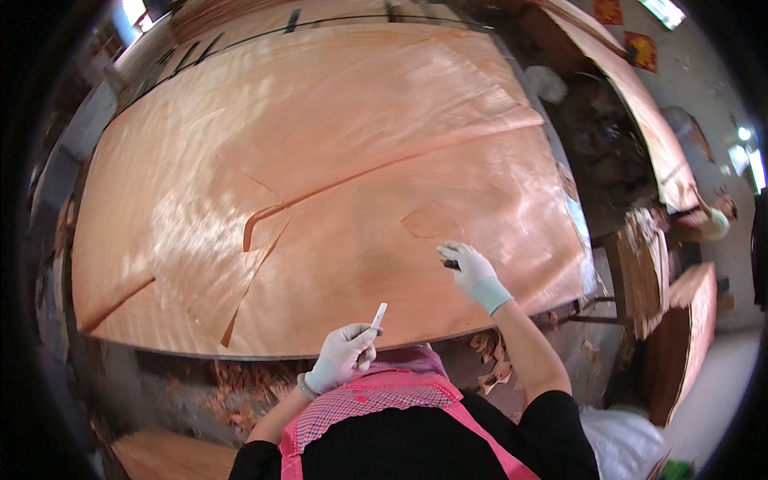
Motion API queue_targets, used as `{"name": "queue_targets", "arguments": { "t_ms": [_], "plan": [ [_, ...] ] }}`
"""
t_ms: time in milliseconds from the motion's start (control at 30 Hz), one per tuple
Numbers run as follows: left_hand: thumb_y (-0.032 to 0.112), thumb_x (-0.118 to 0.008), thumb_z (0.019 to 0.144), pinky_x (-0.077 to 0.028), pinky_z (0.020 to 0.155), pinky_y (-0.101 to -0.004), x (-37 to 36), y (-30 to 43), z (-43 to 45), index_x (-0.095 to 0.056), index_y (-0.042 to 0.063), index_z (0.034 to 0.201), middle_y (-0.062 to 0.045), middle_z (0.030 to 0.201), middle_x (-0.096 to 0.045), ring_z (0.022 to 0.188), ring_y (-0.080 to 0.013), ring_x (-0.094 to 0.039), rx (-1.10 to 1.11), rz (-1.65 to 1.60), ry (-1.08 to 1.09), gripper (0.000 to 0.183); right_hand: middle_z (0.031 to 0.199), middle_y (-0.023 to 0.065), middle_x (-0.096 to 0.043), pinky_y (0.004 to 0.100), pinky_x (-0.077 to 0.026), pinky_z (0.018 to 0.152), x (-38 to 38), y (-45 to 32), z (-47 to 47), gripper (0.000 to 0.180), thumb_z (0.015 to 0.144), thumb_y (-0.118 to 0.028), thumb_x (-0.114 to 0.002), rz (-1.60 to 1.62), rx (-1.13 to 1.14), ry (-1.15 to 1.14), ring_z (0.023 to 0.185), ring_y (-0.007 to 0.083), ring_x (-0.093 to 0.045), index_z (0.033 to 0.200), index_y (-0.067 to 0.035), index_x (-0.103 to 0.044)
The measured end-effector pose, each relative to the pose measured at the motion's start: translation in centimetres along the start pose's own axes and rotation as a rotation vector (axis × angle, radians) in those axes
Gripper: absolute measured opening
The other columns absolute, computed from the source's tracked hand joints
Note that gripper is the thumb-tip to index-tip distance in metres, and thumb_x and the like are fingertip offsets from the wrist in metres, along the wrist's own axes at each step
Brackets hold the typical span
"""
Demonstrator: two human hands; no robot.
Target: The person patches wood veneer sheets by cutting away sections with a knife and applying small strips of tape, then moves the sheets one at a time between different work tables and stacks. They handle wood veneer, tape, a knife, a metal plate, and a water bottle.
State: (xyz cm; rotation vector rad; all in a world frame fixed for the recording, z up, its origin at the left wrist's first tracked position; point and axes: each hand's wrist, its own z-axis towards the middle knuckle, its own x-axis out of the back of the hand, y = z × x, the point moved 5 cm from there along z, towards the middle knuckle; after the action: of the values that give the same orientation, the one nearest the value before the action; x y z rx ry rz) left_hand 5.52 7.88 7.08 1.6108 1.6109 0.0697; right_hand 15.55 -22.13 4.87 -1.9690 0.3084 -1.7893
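Wood veneer sheets (360,282) cover the broad table in front of me, with a long overlapping edge running across them. A narrow dark gap (258,282) and a leaf-shaped outline (429,223) show in the veneer. At the table's near edge, my left hand (345,358), in a white glove, pinches a short white stick-like object (380,315) pointing up. My gloved right hand (474,273) is over the sheet just below the leaf-shaped outline. It holds a small black object (450,264), mostly hidden by the fingers; its kind is unclear.
Veneer scraps (234,390) litter the floor under the table's near edge. On the right are a bundle of veneer strips (645,270) and a veneer stack (690,324). Another person (708,223) stands by a second veneer-covered table (648,126). A white sack (621,441) lies near my right side.
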Motion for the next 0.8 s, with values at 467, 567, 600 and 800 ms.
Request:
{"name": "queue_targets", "arguments": {
  "t_ms": [467,567,600,800],
  "plan": [
    [0.021,-0.058,0.099,-0.038,0.044,-0.0211,-6.4,5.4,15.8,-0.065,0.002,0.102,-0.001,0.067,-0.059,0.047,-0.0072,-0.050,-0.211,-0.024,0.459,0.020,0.128,0.0068,-0.060,0.0411,-0.047,0.100,-2.9,4.4,12.0,0.047,0.080,0.001,-0.057,-0.235,0.532,-0.338,0.117,0.0275,-0.057,0.126,-0.009,-0.061],
    [0.021,-0.060,0.098,-0.038,0.043,-0.0220,-4.7,6.3,20.3,-0.066,0.003,0.101,-0.002,0.068,-0.061,0.046,-0.0082,-0.051,-0.160,0.072,0.482,0.019,0.127,0.0064,-0.061,0.0405,-0.047,0.101,-3.2,4.8,12.1,0.045,0.083,-0.001,-0.055,-0.219,0.568,-0.335,0.118,0.0264,-0.058,0.127,-0.010,-0.060],
    [0.021,-0.060,0.098,-0.039,0.042,-0.0224,-4.4,6.5,21.7,-0.066,0.003,0.101,-0.003,0.068,-0.062,0.045,-0.0087,-0.051,-0.152,0.074,0.478,0.019,0.127,0.0059,-0.062,0.0404,-0.047,0.100,-3.0,4.7,12.0,0.043,0.086,-0.004,-0.054,-0.232,0.563,-0.356,0.118,0.0257,-0.058,0.128,-0.010,-0.060],
    [0.020,-0.063,0.096,-0.042,0.040,-0.0240,-3.1,5.8,25.7,-0.067,0.005,0.091,-0.004,0.066,-0.062,0.044,-0.0110,-0.053,-0.012,0.041,0.598,0.017,0.133,0.0077,-0.059,0.0409,-0.049,0.099,-2.6,4.8,12.2,0.052,0.083,-0.001,-0.056,-0.167,0.515,-0.378,0.117,0.0267,-0.058,0.134,-0.010,-0.055]
  ]
}}
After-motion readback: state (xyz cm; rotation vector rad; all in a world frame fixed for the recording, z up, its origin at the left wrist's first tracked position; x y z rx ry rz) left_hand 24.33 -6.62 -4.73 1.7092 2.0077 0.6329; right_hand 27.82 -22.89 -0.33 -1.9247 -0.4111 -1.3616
